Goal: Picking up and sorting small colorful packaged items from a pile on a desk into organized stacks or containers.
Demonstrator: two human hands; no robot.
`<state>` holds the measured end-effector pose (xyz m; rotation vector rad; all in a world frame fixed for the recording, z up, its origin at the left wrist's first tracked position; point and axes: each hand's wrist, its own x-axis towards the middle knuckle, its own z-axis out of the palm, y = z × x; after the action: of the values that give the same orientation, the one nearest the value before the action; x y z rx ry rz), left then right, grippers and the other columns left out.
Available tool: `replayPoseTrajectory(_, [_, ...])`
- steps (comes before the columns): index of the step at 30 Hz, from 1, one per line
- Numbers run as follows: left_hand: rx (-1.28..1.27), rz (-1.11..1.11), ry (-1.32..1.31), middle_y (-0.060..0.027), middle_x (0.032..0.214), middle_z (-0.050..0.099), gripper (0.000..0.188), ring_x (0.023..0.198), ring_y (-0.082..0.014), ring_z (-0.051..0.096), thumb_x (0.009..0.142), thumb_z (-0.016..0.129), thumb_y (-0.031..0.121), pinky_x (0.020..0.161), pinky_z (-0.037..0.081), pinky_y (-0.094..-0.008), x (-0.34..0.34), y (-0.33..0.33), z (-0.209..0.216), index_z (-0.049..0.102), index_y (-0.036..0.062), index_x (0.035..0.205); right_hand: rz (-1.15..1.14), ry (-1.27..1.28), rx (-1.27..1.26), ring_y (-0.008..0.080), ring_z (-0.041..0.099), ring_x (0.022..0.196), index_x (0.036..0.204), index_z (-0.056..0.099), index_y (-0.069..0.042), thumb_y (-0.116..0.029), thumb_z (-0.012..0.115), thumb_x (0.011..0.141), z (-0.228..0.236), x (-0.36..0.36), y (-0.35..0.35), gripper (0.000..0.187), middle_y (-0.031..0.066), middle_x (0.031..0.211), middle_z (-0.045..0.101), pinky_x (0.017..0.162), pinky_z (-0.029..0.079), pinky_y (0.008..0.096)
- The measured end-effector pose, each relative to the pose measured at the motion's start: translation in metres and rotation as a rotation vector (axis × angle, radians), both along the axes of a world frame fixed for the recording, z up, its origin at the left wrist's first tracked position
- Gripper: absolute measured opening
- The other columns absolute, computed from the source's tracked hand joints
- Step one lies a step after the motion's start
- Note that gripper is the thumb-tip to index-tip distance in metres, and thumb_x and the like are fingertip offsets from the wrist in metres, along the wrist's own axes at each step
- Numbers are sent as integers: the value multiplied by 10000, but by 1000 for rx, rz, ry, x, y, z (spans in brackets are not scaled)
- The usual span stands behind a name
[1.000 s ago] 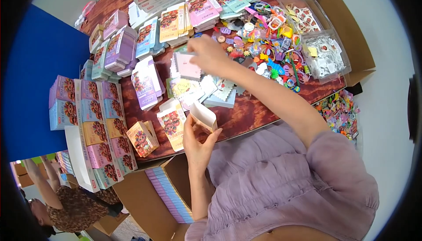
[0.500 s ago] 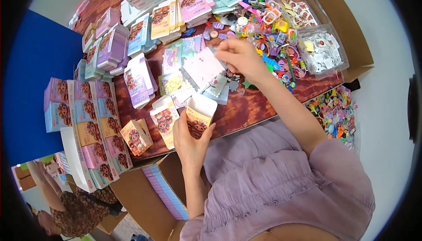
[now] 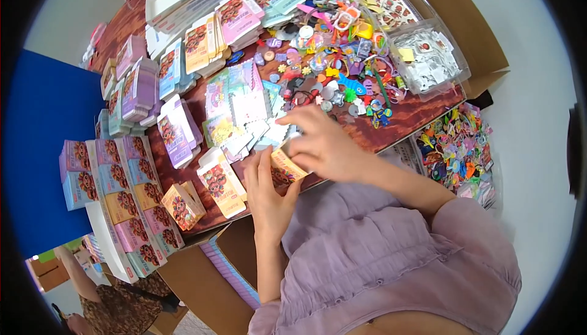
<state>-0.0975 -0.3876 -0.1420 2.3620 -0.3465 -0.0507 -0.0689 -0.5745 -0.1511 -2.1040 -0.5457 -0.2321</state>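
Note:
My left hand (image 3: 269,197) grips a small yellow carton (image 3: 285,166) near the table's front edge, thumb on one side and fingers on the other. Over the carton's upper end reaches my right hand (image 3: 327,148). Its index finger stands apart from the thumb, and the fingertips are at the opening; whatever lies inside the carton is hidden. Just beyond are pastel sticker sheets (image 3: 247,103) and several white cards (image 3: 247,136). Left of my left hand lies a flat yellow carton (image 3: 221,183), and beside it a folded-up yellow carton (image 3: 183,205).
Flat cartons in purple (image 3: 177,130), blue (image 3: 174,66) and pink (image 3: 238,17) are stacked behind. Colourful trinkets (image 3: 348,72) heap at right, near a clear tray (image 3: 428,60) of small cards. Filled display boxes (image 3: 128,200) stand left. A person (image 3: 125,301) is at lower left.
My right hand has come down from the sticker sheets to the small carton's opening. The carton has tilted in my left hand. The view has shifted, moving the table leftward.

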Motion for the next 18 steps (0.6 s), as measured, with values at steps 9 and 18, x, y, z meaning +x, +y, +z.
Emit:
replayPoseTrajectory(9, [21,36,-55,-190,1242,517,738,1153,-378,511,685,817,89,969,432,-450,-7,8,-9,474,16,1335,-309,198,24,290,605,863,882,690,-33,-125,677,841,-13,33,-35,101,102,872,635,820,483,349])
replayPoseTrajectory(18, [-43,59,5,-192,1193,542,732,1122,-367,534,686,826,105,944,449,-427,-3,7,-7,481,6,1324,-256,-9,-204,226,585,886,823,598,-35,-26,668,760,-47,69,-43,94,51,864,594,766,475,363])
